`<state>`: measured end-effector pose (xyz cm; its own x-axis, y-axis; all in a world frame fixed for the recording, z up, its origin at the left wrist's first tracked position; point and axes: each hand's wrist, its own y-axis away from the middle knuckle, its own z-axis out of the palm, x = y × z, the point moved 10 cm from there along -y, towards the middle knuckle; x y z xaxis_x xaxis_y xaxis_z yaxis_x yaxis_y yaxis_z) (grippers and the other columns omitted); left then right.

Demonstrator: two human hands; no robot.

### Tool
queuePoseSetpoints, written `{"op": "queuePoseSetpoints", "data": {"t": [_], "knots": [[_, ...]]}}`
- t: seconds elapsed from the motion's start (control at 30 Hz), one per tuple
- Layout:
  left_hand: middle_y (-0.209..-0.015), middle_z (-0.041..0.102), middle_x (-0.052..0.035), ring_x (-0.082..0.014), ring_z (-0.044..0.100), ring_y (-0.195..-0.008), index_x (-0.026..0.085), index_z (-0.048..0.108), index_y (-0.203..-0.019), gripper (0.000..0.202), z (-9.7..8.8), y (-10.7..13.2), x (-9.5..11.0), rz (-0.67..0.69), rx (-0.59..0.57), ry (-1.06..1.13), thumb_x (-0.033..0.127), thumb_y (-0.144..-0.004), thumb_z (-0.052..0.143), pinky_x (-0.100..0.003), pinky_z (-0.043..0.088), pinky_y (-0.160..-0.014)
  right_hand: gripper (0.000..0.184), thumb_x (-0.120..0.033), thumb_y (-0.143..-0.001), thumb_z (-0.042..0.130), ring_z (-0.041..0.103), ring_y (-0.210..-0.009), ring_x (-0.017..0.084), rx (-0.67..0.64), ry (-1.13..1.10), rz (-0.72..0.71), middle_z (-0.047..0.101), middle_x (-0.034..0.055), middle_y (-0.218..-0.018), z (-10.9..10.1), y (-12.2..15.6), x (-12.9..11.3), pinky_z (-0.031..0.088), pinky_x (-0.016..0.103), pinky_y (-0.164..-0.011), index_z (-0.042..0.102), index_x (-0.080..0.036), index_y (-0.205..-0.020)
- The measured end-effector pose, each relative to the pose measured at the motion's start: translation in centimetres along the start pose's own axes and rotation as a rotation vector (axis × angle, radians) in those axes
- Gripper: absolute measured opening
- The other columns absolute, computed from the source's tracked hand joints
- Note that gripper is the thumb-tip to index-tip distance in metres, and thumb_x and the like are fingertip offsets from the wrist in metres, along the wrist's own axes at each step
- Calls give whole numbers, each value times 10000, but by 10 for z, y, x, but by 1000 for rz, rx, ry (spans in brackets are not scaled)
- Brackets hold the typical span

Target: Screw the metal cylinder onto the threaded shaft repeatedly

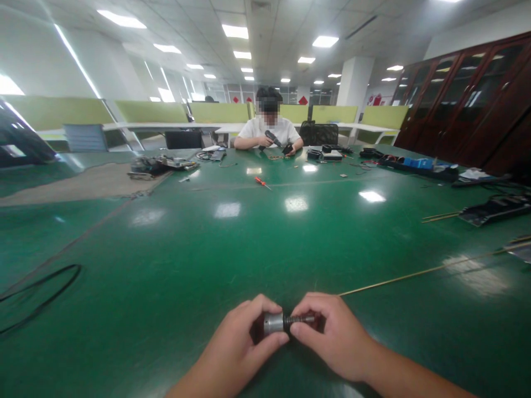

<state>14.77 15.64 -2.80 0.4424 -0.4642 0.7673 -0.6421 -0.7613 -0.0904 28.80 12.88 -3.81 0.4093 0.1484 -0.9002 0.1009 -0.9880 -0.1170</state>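
Observation:
Low in the view, a short silver metal cylinder (274, 323) lies between the thumb and fingers of my left hand (244, 337). From its right end a thinner dark shaft (299, 319) sticks out, ridged like a spring or screw thread. My right hand (332, 331) is closed on this shaft, thumb below and fingers above. Both hands are close together over the green tabletop (232, 254). Part of the shaft's far end is hidden by my right fingers. I cannot tell whether cylinder and shaft are one piece.
Opposite, a person (269, 124) holds a dark power tool (272, 137). A red-handled screwdriver (261, 182) lies mid-table. Thin brass-coloured rods (415, 273) extend from the right, and a black cable (45, 298) curls at left. Metal parts (157, 165) sit at far left.

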Motion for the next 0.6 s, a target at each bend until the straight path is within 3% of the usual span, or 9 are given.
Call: {"op": "queuePoseSetpoints", "data": {"t": [0.6], "knots": [[-930, 661, 25, -193, 619, -861, 266, 616, -1044, 148, 2, 1, -1, 2, -11, 13, 305, -914, 675, -285, 414, -758, 47, -225, -794, 740, 587, -654, 135, 6, -14, 10, 657, -10, -700, 0, 0, 1, 404, 232, -603, 754, -187, -770]]}}
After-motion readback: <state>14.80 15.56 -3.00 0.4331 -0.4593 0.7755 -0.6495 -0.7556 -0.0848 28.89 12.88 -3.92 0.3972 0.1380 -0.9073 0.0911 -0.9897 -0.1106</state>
